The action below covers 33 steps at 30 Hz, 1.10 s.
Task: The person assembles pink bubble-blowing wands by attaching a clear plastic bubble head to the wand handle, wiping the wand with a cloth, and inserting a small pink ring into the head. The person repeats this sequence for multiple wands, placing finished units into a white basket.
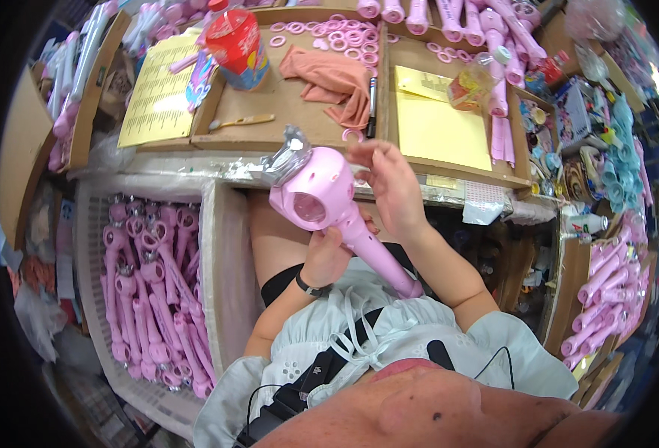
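Note:
A pink toy wand point(328, 203) with a round head, an oval window and a silver crown point(288, 155) lies tilted in front of me, crown toward the upper left. My left hand point(328, 257) is wrapped around it just below the head, and its handle slants down to the right over my lap. Beside the head, on its right, my right hand point(391, 183) is raised with fingers loosely bent and apart. I see nothing between its fingers. A pink ring point(353, 136) lies on the bench edge close to those fingertips.
On the bench are a salmon cloth point(329, 81), a red tub point(237, 52), a toothbrush point(243, 121), a black marker point(372, 104), yellow sheets point(443, 127) and a plastic bottle point(473, 84). A white basket point(94, 299) at left holds several pink wands; more handles point(606, 291) lie at right.

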Tool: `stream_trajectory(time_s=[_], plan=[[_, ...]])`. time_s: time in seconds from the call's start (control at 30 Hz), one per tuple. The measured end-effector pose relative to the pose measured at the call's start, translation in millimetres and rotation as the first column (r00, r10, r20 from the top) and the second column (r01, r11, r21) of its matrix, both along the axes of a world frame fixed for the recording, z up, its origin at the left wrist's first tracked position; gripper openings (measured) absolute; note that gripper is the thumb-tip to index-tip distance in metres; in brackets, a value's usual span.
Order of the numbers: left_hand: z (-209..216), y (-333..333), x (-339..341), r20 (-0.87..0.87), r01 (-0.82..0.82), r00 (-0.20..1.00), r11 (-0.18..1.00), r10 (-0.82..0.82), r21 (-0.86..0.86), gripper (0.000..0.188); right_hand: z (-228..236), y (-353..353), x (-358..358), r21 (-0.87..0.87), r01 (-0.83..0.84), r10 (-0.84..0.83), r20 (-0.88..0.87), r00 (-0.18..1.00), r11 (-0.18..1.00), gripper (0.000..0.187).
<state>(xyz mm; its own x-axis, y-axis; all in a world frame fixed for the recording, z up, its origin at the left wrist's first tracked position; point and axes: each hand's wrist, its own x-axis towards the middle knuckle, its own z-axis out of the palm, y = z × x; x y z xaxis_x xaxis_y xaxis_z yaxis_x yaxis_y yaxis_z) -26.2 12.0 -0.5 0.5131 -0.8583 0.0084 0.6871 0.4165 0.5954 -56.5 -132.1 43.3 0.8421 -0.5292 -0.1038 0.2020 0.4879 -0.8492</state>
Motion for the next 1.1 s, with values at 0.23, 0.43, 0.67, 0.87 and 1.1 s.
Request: stream_trajectory(time_s=[0.23, 0.43, 0.67, 0.87, 1.1], plan=[[9, -18, 10, 0.1, 0.051, 0.993, 0.997, -0.057, 0.059, 0.062, -47, 23, -114, -0.708, -0.32, -0.032, -0.436, 0.899, 0.63, 0.049], [33, -41, -8, 0.958, 0.137, 0.223, 0.978, -0.183, 0.155, 0.07, -44, 17, -161, -0.509, 0.362, -0.578, -0.368, 0.728, 0.781, 0.034], [34, -24, -11, 0.98, 0.441, -0.029, 0.878, -0.196, 0.188, 0.049, 48, -145, -333, -0.692, 0.717, -0.982, 0.065, 0.179, 0.085, 0.029], [21, -19, -15, 0.97, 0.343, -0.088, 0.908, -0.225, 0.242, 0.046, 85, -242, -503, -0.99, 0.142, -0.837, -0.065, -0.543, -0.015, 0.04], [-3, -8, -4, 0.898, 0.145, -0.018, 0.888, -0.439, 0.437, 0.043, 80, -288, -573, -0.983, 0.033, -0.828, -0.17, -0.534, 0.18, 0.053]])
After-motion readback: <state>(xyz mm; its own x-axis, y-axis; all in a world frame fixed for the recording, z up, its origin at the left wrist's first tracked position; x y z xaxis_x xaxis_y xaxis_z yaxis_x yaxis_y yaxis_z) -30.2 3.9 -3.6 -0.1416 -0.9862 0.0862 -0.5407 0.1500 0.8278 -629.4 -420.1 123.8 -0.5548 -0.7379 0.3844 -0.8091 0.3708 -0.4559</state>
